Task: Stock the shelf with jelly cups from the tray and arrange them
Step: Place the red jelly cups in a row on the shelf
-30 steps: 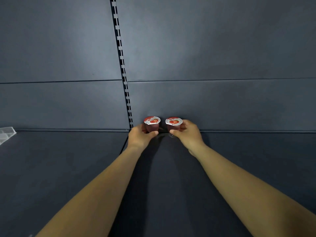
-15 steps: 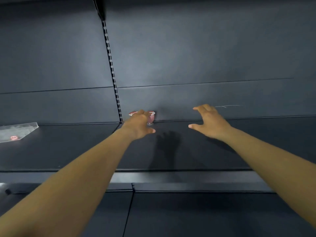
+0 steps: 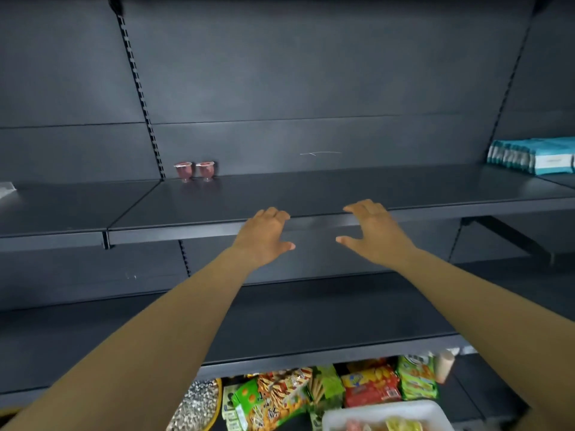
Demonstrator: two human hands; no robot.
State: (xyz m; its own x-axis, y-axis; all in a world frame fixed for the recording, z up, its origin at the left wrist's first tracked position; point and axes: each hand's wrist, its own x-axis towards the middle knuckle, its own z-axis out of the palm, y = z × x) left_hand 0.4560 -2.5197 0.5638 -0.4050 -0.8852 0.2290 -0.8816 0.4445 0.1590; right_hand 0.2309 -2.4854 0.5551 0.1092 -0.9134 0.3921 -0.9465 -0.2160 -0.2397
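While both hands, left hand (image 3: 264,234) and right hand (image 3: 376,234), spread empty fingers, two jelly cups (image 3: 195,171) stand on the shelf (image 3: 311,194) beyond the left fingers.

teal boxes (image 3: 533,155) stacked at far right; snack packets (image 3: 326,390) crowd the bottom level.

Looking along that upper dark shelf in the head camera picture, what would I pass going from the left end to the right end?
Clear plastic wrapper at the left edge → left jelly cup → right jelly cup, both upright against the back panel → long bare stretch of upper shelf → stack of teal and white packs.
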